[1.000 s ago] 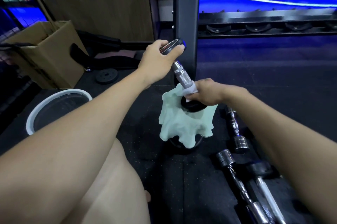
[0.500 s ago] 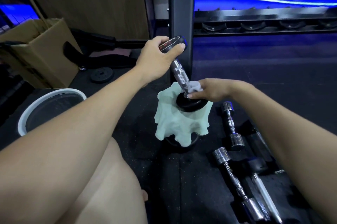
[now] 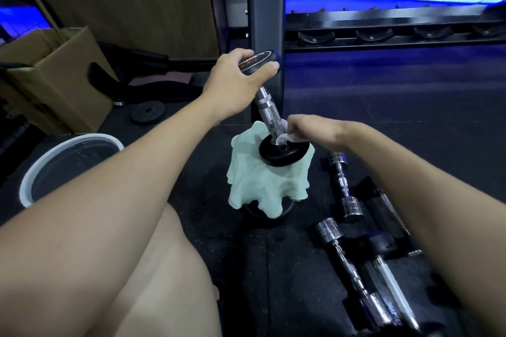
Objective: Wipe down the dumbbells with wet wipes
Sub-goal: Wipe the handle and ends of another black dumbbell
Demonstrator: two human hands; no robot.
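I am seeing the dumbbell (image 3: 267, 106) standing tilted on its lower black plate, and this plate is resting on a pale green cloth (image 3: 262, 183) that is draped over a dark round object on the black floor mat (image 3: 273, 268). The left hand (image 3: 235, 82) is gripping the upper black plate from above, with fingers and thumb curled around its edge. The right hand (image 3: 306, 129) is pinching a small white wet wipe (image 3: 283, 139) and is pressing it against the bottom of the chrome handle, just where the handle is meeting the lower plate. The fingers of this hand are bent around the wipe.

To the right of the cloth, several chrome dumbbells (image 3: 343, 186) are lying on the mat, near to each other. At the left, a white bucket (image 3: 41, 169) is sitting on the floor, and behind it a cardboard box (image 3: 54, 79) is standing open. A small black weight plate (image 3: 147, 113) is lying flat near the box. Behind the dumbbell, the dark post of a rack (image 3: 267, 2) is rising.
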